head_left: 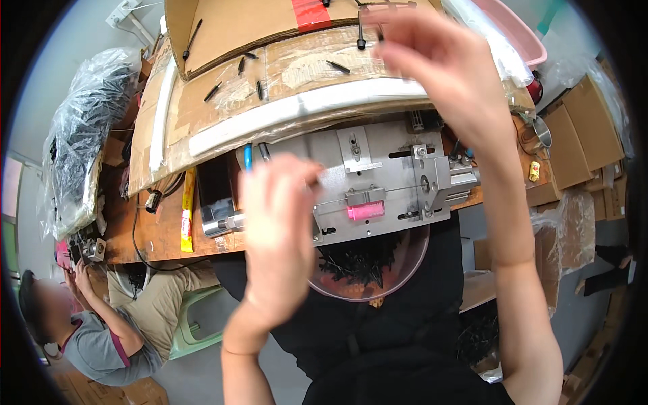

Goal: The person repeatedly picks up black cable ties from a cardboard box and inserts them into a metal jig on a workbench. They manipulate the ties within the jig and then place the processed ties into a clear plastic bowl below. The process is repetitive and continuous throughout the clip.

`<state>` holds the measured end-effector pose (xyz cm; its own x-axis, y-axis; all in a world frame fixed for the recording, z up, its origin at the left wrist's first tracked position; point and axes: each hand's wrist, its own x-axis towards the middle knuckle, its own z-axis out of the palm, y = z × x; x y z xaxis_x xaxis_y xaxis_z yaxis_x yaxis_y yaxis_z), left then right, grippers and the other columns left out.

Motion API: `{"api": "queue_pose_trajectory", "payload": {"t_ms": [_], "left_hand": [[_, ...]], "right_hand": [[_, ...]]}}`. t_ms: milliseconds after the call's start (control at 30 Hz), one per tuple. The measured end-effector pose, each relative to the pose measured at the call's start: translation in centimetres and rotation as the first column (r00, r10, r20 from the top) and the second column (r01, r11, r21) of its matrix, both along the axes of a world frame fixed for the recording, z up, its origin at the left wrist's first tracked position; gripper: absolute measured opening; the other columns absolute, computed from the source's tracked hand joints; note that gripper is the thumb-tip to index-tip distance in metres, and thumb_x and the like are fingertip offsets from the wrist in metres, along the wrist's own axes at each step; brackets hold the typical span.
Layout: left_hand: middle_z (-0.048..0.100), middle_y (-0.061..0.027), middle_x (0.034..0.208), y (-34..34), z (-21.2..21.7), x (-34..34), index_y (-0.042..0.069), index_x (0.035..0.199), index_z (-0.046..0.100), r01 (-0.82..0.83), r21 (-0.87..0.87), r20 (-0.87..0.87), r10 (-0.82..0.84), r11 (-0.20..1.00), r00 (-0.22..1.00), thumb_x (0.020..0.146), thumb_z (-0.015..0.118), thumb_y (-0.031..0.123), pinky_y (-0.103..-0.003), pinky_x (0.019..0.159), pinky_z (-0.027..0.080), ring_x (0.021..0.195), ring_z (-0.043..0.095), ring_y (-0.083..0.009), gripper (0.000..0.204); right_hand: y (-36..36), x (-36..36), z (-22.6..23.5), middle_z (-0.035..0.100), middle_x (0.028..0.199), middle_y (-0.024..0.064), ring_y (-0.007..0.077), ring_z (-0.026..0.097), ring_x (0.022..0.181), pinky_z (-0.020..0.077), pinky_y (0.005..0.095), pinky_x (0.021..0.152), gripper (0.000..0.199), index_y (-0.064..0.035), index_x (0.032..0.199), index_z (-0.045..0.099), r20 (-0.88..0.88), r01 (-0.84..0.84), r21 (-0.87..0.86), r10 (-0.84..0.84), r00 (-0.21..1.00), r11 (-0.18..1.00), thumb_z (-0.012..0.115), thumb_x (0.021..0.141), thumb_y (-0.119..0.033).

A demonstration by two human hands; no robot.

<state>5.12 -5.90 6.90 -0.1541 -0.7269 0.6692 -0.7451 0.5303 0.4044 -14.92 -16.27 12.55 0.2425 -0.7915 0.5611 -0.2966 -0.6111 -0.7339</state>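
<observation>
the right hand (449, 64) pinches a small black stick (361, 34) up over the cardboard at the far edge of the tabletop (162, 236), the left hand (280, 223) is blurry so i cannot tell its grip, and many sticks already fill the clear bowl (368, 266) under the metal machine (378, 179).

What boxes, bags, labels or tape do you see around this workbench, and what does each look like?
Flattened cardboard sheets: brown, covering the bench top behind the metal fixture.
Red tape strip: short, stuck on the cardboard at the top.
Clear plastic bag: crumpled, holding dark parts, at the bench's left end.
Yellow label strip: long and narrow, on the wooden bench at left.
Cardboard boxes: brown, stacked at the right.
No screens visible.
</observation>
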Motion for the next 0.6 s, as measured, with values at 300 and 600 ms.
{"api": "queue_pose_trajectory", "payload": {"t_ms": [300,600], "left_hand": [[0.054,-0.0087,0.098,6.0,-4.8,-3.9,-0.002,0.128,0.057,0.155,0.090,0.114,-0.165,0.984,0.980,0.073,0.064,-0.006,-0.034,0.077,0.048,0.088,0.054,-0.0230,0.055],[0.053,-0.0058,0.097,5.9,-4.6,-3.8,0.000,0.126,0.058,0.146,0.088,0.246,-0.164,0.985,0.955,0.073,0.064,-0.005,-0.032,0.076,0.049,0.088,0.053,-0.0202,0.054]], "right_hand": [[8.5,-1.7,-6.6,0.069,0.091,0.0200,0.0234,0.071,0.082,0.0618,0.0325,0.074,0.015,0.0067,0.103,0.060,0.624,-0.462,0.597,-0.018,0.781,0.656,0.061,0.092,-0.003],[8.8,-2.1,-6.7,0.069,0.089,0.0211,0.0237,0.071,0.079,0.0625,0.0324,0.067,0.013,0.0050,0.101,0.059,0.588,-0.406,0.631,-0.066,0.806,0.661,0.061,0.091,-0.003]]}}
